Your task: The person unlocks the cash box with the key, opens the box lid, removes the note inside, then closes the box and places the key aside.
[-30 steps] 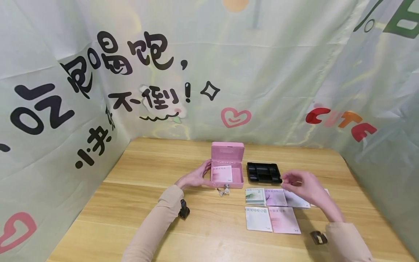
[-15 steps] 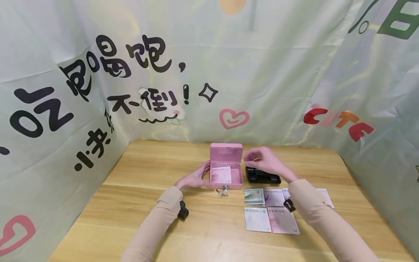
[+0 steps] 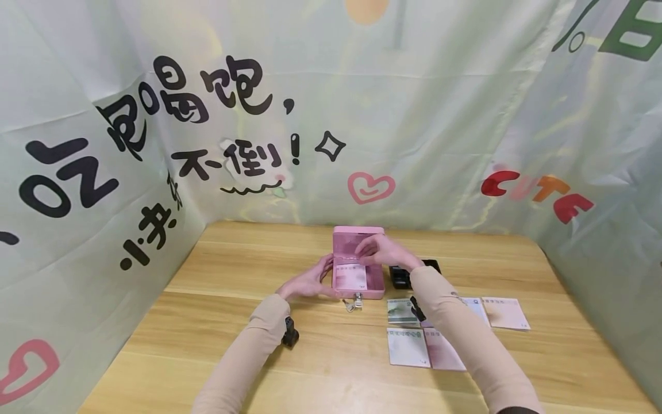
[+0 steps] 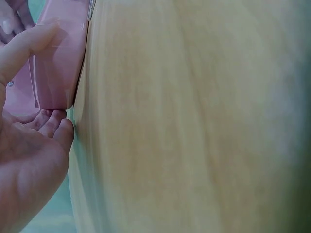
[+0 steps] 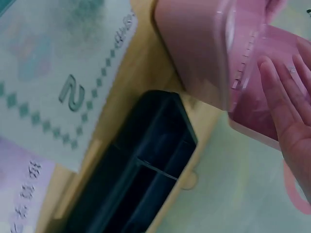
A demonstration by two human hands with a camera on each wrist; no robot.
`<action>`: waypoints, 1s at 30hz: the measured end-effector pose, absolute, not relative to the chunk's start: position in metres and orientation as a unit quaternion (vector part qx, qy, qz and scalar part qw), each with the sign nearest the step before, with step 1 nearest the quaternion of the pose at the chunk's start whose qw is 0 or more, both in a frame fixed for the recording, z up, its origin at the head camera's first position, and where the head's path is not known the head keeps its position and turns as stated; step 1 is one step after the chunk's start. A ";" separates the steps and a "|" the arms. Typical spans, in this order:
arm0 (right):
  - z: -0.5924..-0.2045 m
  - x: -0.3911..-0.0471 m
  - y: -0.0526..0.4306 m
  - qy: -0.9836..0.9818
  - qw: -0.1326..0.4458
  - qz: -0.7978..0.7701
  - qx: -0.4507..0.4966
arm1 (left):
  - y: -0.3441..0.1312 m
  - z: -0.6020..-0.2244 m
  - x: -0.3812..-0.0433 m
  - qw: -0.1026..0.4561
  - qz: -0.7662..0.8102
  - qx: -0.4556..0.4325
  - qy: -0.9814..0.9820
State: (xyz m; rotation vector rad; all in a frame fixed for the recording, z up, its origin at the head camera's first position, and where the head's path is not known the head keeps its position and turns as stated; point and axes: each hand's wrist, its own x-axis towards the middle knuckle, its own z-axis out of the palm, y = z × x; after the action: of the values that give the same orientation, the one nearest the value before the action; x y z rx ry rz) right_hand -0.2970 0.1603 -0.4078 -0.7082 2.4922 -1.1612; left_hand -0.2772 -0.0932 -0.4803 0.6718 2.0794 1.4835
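A pink cash box (image 3: 376, 294) stands with its lid (image 3: 343, 244) raised. Inside lies a pinkish banknote (image 3: 350, 278), and a small lock (image 3: 358, 299) with keys (image 3: 349, 306) hangs at the front. My left hand (image 3: 307, 283) holds the box's left end, thumb along the front and fingers at the side and back. Over the box's right half is my right hand (image 3: 384, 251), close to the lid. In the right wrist view the right hand (image 5: 296, 126) has long, slightly bent fingers in front of the lid; I cannot tell whether it pinches anything.
A black compartment tray (image 3: 400, 278) sits right of the box, partly under my right forearm. Several banknotes lie in two rows in front of it, among them a green note (image 3: 402, 311), a pale note (image 3: 408, 347) and a pinkish note (image 3: 507, 314). A printed curtain (image 3: 439, 126) surrounds the table.
My right hand has moved left from the tray's right side, across the tray, to above the open box. The left hand has stayed at the box's left end.
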 end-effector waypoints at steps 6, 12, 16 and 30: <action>-0.420 -0.302 0.156 0.861 0.176 -0.406 -0.251 | -0.093 -0.480 -0.277 0.249 0.544 0.245 0.763; -0.425 -0.302 0.152 0.864 0.187 -0.391 -0.258 | -0.093 -0.480 -0.277 0.245 0.541 0.249 0.765; -0.424 -0.299 0.150 0.865 0.204 -0.373 -0.268 | -0.094 -0.479 -0.276 0.247 0.530 0.246 0.773; -0.425 -0.296 0.150 0.867 0.226 -0.356 -0.264 | -0.094 -0.480 -0.277 0.247 0.524 0.238 0.779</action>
State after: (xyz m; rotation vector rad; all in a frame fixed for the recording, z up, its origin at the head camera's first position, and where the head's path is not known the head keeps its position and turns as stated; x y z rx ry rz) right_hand -0.2959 0.1499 -0.4253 -0.7285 2.3916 -0.9823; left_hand -0.2769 -0.0938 -0.4804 0.6478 2.1247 1.4295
